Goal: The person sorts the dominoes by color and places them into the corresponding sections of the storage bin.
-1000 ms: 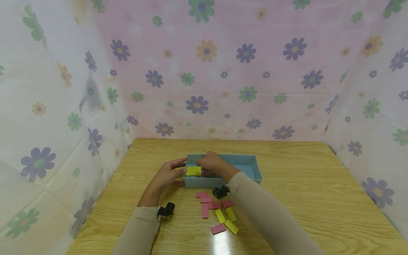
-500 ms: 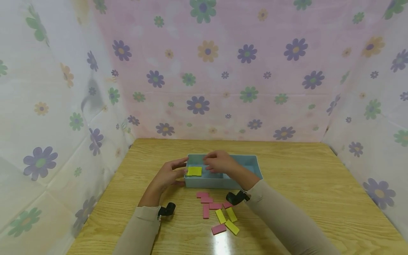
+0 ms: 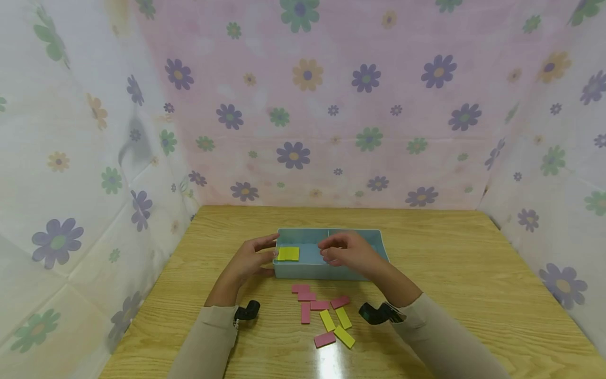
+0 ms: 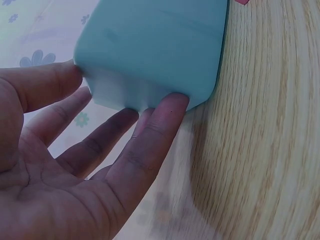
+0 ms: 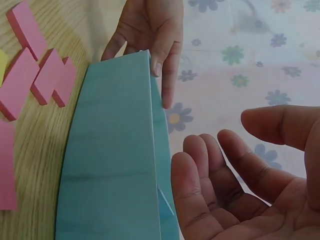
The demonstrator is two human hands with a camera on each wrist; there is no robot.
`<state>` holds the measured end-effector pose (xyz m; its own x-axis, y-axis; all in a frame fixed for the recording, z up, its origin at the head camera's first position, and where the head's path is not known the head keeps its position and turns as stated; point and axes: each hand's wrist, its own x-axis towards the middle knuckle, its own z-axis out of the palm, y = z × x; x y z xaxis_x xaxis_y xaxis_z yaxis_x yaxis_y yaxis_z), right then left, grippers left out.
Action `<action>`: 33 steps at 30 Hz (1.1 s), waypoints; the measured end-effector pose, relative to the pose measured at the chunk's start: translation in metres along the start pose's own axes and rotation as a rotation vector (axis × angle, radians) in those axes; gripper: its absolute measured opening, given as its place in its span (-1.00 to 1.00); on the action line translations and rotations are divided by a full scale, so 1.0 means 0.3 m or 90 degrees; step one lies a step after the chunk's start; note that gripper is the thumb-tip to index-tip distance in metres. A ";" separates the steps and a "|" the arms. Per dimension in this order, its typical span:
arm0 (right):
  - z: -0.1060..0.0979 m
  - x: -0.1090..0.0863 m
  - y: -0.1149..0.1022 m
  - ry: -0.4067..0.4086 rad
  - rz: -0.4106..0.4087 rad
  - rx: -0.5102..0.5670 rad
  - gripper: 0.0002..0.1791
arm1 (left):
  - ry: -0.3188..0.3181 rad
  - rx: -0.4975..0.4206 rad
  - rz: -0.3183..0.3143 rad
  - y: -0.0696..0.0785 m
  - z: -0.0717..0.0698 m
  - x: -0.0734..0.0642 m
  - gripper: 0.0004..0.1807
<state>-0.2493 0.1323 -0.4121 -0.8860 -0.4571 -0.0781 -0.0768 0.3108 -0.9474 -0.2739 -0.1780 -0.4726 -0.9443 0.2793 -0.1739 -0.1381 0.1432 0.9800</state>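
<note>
In the head view, a light blue divided box [image 3: 303,271] stands on the wooden table. Several yellow tiles [image 3: 288,253] lie side by side at the left end of its left compartment. My left hand [image 3: 248,263] is at the box's left end. In the left wrist view its spread, fairly straight fingers [image 4: 150,145] touch the outer end wall. My right hand [image 3: 352,254] hovers over the box around the divider, fingers loosely bent. In the right wrist view nothing shows between its thumb and fingers.
In front of the box lie several loose pink tiles [image 3: 305,313] and several loose yellow tiles [image 3: 344,337] on the table [image 3: 450,263]. Flower-patterned cloth [image 3: 331,131] encloses the back and sides.
My right hand has come up out of the left compartment and moved right, uncovering its floor beside the yellow tiles. The left hand stays at the box's end.
</note>
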 end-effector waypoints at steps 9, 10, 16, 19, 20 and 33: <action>-0.025 -0.100 0.056 -0.026 -0.021 -0.048 -0.64 | -0.002 -0.002 0.003 -0.004 0.000 -0.001 -0.36; -0.028 -0.108 0.066 -0.029 -0.023 -0.055 -0.64 | -0.002 -0.002 0.003 -0.004 0.000 -0.001 -0.36; -0.040 -0.147 0.120 -0.049 -0.013 -0.074 -0.69 | -0.001 0.004 -0.001 0.002 0.002 -0.001 -0.36; -0.046 -0.162 0.143 -0.057 -0.001 -0.078 -0.72 | 0.000 0.008 0.001 0.003 0.001 0.002 -0.36; -0.048 -0.165 0.151 -0.059 0.004 -0.079 -0.73 | 0.001 0.008 0.001 0.003 0.000 0.003 -0.36; -0.060 -0.206 0.237 -0.065 0.081 -0.075 -0.75 | -0.003 0.005 0.010 -0.009 -0.007 0.007 -0.37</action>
<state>-0.2081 0.1976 -0.4690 -0.8412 -0.4887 -0.2315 -0.0259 0.4641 -0.8854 -0.2763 -0.1799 -0.4753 -0.9448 0.2859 -0.1598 -0.1218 0.1459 0.9818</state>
